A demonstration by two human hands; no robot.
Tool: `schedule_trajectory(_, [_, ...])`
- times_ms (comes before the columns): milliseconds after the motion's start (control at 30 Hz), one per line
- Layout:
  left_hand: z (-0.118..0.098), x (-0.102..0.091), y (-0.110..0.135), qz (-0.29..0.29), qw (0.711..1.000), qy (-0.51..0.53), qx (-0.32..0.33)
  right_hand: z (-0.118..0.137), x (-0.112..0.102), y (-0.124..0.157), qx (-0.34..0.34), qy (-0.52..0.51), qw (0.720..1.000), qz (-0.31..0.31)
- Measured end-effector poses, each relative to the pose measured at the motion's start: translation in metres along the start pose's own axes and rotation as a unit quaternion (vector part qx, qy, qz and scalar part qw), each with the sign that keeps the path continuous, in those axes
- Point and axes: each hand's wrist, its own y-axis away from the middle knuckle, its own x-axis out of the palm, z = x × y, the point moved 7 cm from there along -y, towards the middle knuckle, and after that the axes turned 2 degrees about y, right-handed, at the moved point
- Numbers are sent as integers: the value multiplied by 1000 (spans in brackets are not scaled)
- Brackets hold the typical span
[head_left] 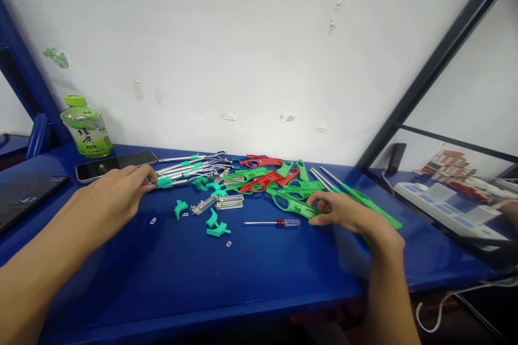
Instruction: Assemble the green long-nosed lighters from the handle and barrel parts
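Note:
My left hand (115, 191) reaches over the blue table (170, 275) and pinches the near end of a metal rod with a teal collar (172, 181), one of several such rods lying side by side. My right hand (350, 214) rests on the table with its fingers closed on a green plastic handle shell (291, 203). More green and red handle shells (263, 172) are heaped behind it. Loose teal clips (214, 225), clear plastic pieces (229, 202) and a small red-handled screwdriver (273, 222) lie between my hands.
A green tea bottle (86, 128) stands at the back left beside a phone (115, 165). A dark tablet (24, 199) lies at the left edge. Long green rods (364, 202) lie to the right. A black frame bar (429, 64) slants up on the right.

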Motion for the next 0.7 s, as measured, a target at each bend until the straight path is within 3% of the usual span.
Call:
schedule_trajectory(233, [-8,-12,5,-38,999,15,5,10,-11,6,-17,-27,999,-35])
schedule_trajectory(367, [-21,-22,16,-56,997,56,18,26,-24,17,-62,-77,993,-70])
schedule_trajectory(500, [-37,-31,30,-58,994,87,31,59,-15,33,-131,-110,985,3])
schedule_trajectory(700, [-39,-40,48,-79,990,99,61,114,29,51,-226,-89,958,150])
